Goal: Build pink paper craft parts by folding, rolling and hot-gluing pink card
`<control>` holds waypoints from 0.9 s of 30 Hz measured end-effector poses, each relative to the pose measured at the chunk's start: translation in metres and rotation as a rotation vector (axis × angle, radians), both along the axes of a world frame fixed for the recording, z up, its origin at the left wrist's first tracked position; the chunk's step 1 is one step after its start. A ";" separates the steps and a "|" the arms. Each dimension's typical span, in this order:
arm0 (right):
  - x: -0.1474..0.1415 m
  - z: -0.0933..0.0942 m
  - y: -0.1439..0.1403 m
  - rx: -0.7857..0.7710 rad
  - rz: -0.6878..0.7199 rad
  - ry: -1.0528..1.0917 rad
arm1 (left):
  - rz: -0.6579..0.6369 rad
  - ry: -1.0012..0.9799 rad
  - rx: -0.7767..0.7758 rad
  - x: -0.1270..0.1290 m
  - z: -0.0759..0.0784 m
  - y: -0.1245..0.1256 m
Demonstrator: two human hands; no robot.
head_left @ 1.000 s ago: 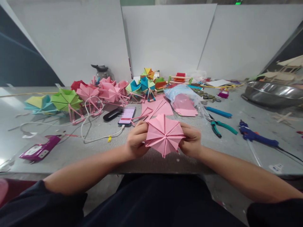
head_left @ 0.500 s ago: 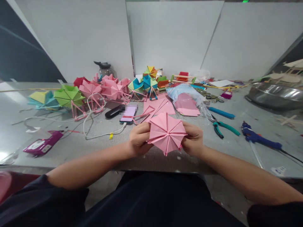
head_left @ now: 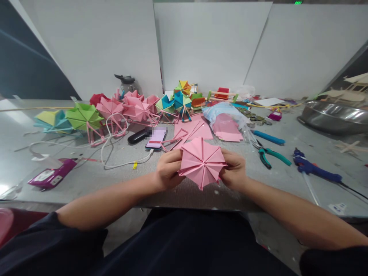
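At the table's (head_left: pixel 86 180) near edge, paper umbrella (head_left: pixel 202 161) pinched between left hand (head_left: pixel 168 170) and right hand (head_left: pixel 234 170). Too hard a squeeze: likely crushed folds, maybe torn seams.

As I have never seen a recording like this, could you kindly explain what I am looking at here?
There is no machine: a person wears a camera on the head, looking down at their own bare arms. The left hand and the right hand grip a folded pink paper umbrella top from either side above the grey table. Behind it lie a phone, loose pink paper sheets and finished paper umbrellas in several colours. To the right lie green-handled pliers and a blue glue gun.
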State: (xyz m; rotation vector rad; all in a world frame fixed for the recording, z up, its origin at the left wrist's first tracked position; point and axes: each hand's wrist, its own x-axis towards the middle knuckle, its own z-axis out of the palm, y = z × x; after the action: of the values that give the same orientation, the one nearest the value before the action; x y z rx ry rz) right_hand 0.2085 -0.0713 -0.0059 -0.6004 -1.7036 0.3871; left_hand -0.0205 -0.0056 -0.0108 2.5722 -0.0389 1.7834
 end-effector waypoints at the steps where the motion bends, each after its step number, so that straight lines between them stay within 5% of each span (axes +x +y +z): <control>1: -0.001 0.001 -0.001 -0.010 -0.001 0.000 | 0.001 -0.002 -0.002 0.000 0.000 0.000; 14: 0.001 -0.002 0.001 0.080 -0.040 -0.008 | 0.165 -0.189 -0.025 0.001 -0.005 -0.001; 18: 0.001 0.000 0.002 0.091 -0.033 0.002 | 0.121 0.001 -0.048 -0.005 -0.004 0.002; 27: 0.001 0.000 0.001 0.053 0.014 0.014 | -0.066 -0.017 -0.050 -0.001 -0.007 0.007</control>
State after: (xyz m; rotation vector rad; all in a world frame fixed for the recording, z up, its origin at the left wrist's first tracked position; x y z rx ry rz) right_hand 0.2091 -0.0701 -0.0055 -0.5461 -1.7004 0.3545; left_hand -0.0216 0.0010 -0.0173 2.4912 -0.0771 1.7608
